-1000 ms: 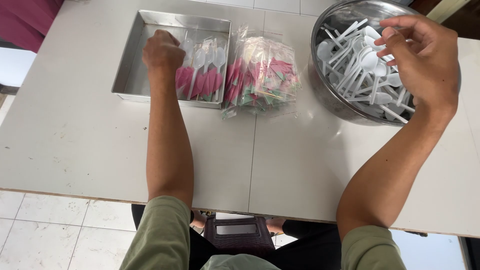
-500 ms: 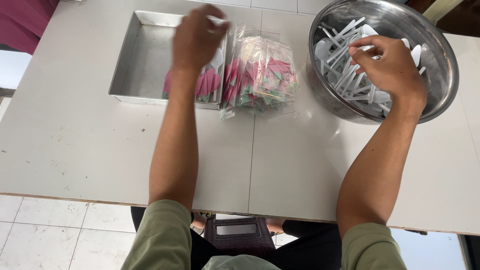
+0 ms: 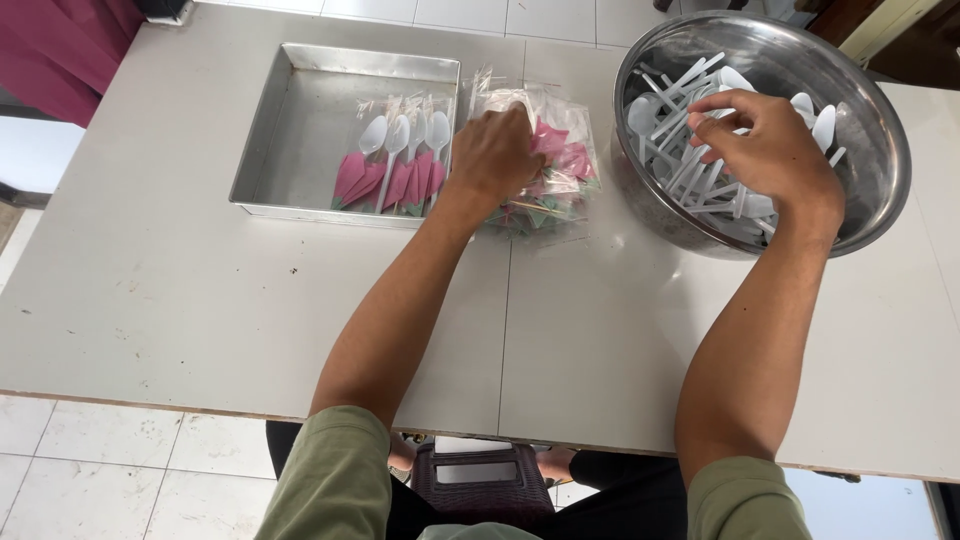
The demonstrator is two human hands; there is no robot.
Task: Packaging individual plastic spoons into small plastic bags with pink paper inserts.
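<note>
Two hands work either side of the bag pile [image 3: 560, 170]: left hand [image 3: 495, 155] rests curled on it, beside the tray [image 3: 300, 120]; right hand [image 3: 770, 145] pinches white spoons [image 3: 680, 150] in the bowl [image 3: 860, 110].

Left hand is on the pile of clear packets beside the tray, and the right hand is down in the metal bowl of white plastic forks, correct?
Not quite. The head view shows the metal bowl holds white plastic spoons, not forks. The rest stands: the left hand rests on the pile of clear packets beside the tray, and the right hand is in the bowl.
</note>
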